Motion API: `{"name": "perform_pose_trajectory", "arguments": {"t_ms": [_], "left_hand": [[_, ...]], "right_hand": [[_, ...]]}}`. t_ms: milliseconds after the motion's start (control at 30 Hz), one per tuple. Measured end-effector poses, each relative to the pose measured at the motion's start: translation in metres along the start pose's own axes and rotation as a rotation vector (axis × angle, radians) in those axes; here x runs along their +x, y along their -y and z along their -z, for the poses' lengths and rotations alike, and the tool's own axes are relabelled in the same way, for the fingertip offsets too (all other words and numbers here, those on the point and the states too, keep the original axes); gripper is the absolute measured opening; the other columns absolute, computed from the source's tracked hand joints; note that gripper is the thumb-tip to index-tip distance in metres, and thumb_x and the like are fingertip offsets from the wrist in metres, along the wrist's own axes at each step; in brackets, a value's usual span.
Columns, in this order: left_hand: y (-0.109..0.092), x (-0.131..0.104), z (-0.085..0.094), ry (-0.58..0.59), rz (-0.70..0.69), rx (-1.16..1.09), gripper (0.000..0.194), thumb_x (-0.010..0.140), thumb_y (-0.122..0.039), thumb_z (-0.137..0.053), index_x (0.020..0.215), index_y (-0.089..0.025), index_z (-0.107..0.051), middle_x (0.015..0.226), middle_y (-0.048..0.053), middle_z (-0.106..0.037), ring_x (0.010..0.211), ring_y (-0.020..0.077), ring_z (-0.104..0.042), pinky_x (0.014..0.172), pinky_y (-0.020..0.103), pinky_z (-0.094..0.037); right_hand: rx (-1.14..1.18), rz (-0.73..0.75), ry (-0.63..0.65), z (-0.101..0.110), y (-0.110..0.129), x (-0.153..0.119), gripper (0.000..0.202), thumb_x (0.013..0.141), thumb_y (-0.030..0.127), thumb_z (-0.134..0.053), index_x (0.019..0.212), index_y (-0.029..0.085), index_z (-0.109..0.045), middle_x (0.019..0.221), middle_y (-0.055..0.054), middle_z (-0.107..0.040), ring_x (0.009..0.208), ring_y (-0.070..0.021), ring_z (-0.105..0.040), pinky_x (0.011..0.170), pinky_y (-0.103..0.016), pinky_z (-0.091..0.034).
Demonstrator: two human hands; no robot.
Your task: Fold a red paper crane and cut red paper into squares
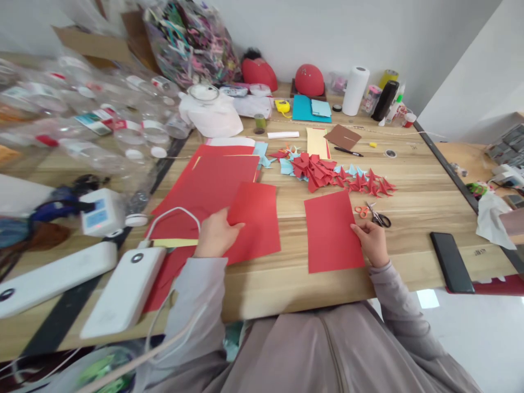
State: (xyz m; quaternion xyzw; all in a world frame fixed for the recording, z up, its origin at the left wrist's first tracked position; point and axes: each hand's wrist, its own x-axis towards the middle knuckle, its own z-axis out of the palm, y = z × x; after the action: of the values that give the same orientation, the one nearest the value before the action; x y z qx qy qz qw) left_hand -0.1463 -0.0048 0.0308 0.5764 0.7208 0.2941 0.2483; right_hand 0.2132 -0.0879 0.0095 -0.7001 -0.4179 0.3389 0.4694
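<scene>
Two separate pieces of red paper lie before me with bare wood between them. My left hand (218, 233) is closed on the left edge of one red sheet (257, 221), thumb on top. My right hand (371, 240) pinches the right edge of the other red sheet (333, 232). Under my left hand and behind it is a stack of larger red paper (223, 177). Beyond the sheets sits a pile of folded red paper shapes (315, 170), mixed with light blue ones. Small scissors (380, 217) with dark handles lie just past my right hand, beside an orange-handled pair (362, 211).
Clear plastic bottles (126, 131) crowd the left side, with white power banks (126, 289) and a cable nearer me. A black phone (451, 262) lies at right. A paper roll (355, 91), tape measure (282, 106) and brown paper (343, 136) are farther back.
</scene>
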Motion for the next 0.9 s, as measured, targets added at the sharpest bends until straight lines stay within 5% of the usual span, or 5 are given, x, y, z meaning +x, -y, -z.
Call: {"name": "perform_pose_trajectory", "arguments": {"t_ms": [167, 367, 600, 767, 900], "left_hand": [[0.009, 0.003, 0.01, -0.166, -0.114, 0.257, 0.085, 0.064, -0.025, -0.071, 0.138, -0.004, -0.035, 0.125, 0.026, -0.056, 0.119, 0.0456, -0.05, 0.095, 0.061, -0.04], [-0.018, -0.037, 0.009, -0.297, -0.34, 0.204, 0.059, 0.077, -0.028, -0.062, 0.132, -0.013, -0.047, 0.14, 0.021, -0.044, 0.13, 0.0401, -0.04, 0.105, 0.059, -0.033], [-0.067, -0.081, -0.052, 0.412, -0.613, -0.101, 0.057, 0.072, -0.009, -0.049, 0.125, -0.027, -0.058, 0.144, 0.004, -0.045, 0.133, 0.0263, -0.041, 0.108, 0.046, -0.037], [-0.07, -0.073, -0.079, 0.512, -0.575, -0.137, 0.044, 0.07, -0.006, -0.046, 0.097, -0.028, -0.072, 0.114, 0.004, -0.069, 0.109, 0.0278, -0.062, 0.098, 0.046, -0.046], [-0.068, -0.068, -0.083, 0.461, -0.527, -0.115, 0.026, 0.083, -0.027, -0.048, 0.088, -0.025, -0.074, 0.095, 0.007, -0.074, 0.092, 0.0277, -0.067, 0.086, 0.042, -0.05]], "right_hand": [[0.002, -0.047, 0.009, -0.001, -0.006, 0.002, 0.04, 0.064, 0.052, -0.07, 0.065, 0.013, -0.067, 0.056, -0.005, -0.065, 0.047, -0.0133, -0.053, 0.044, -0.023, -0.037], [0.192, -0.191, 0.029, 0.0, -0.002, 0.005, 0.042, 0.057, 0.055, -0.074, 0.061, 0.014, -0.064, 0.05, -0.001, -0.061, 0.044, -0.0123, -0.05, 0.043, -0.025, -0.038], [0.221, -0.257, 0.109, -0.006, 0.003, 0.007, 0.043, 0.058, 0.058, -0.072, 0.062, 0.016, -0.064, 0.051, -0.001, -0.062, 0.043, -0.0135, -0.051, 0.043, -0.027, -0.041], [-0.058, -0.08, 0.07, -0.001, -0.007, 0.008, 0.036, 0.072, 0.05, -0.062, 0.072, 0.014, -0.066, 0.056, -0.004, -0.064, 0.05, -0.0154, -0.055, 0.049, -0.028, -0.045], [-0.149, 0.201, 0.143, 0.014, -0.005, 0.009, 0.03, 0.075, 0.034, -0.059, 0.098, 0.016, -0.066, 0.096, -0.01, -0.071, 0.088, -0.0215, -0.065, 0.078, -0.036, -0.052]]}}
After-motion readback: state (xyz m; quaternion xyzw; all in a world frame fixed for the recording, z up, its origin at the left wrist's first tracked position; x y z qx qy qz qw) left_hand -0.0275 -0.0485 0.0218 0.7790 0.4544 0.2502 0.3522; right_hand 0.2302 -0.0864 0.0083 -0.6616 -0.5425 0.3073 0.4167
